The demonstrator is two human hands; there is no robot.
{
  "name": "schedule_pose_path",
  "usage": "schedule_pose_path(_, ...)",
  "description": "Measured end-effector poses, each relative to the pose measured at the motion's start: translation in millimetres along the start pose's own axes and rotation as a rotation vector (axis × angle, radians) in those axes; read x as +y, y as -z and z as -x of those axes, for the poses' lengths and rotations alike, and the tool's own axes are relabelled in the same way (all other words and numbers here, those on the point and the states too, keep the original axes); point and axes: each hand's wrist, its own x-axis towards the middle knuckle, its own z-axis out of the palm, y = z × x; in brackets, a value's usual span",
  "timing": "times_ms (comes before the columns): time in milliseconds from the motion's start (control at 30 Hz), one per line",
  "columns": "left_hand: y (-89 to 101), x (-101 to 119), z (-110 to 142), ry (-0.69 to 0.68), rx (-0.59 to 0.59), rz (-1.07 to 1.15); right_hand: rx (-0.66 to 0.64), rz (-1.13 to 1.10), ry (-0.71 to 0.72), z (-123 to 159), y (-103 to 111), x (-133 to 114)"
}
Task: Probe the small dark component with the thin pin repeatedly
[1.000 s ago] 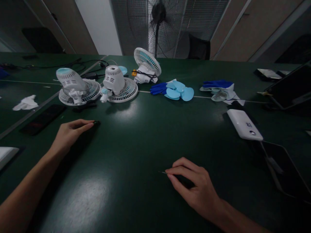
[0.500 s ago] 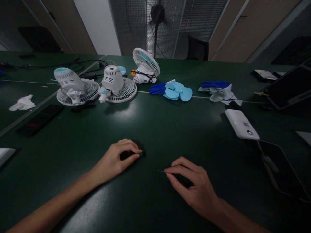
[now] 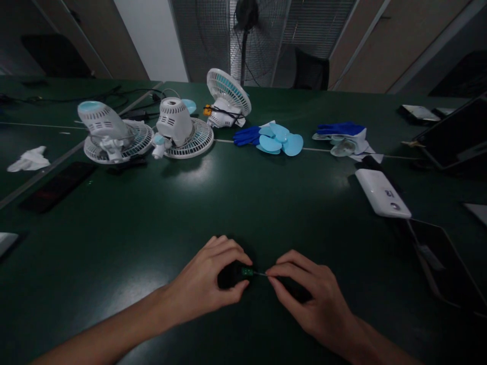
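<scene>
Head view: the right hand [image 3: 314,289]'s grip is pinched on a thin rod [image 3: 260,274], its tip at the small green piece [image 3: 247,271] between the left hand [image 3: 211,274]'s fingertips, clamped or not I cannot tell; misalignment could make it slip

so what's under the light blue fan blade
The light blue fan blade seems to rest partly on a blue glove, which sticks out at the left. A bit of white shows along the rear edge. Anything directly beneath the blade is covered.

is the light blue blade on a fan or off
Off: the blade lies bare beside a blue glove, apart from the nearest fan.
</scene>
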Motion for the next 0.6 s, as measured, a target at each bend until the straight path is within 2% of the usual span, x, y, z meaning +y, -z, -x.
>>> schedule_pose_path(267, -2.4, -5.4, 1.3, -0.019, 0.025, 0.002, -0.028, 0.03, 0.004, -0.3, 2.4, -0.4)
schedule_pose_path(600, -1.3, -5.0, -0.3, -0.034, -0.001, 0.008, -0.049, 0.044, 0.019, -2.3, 1.1, -0.9)
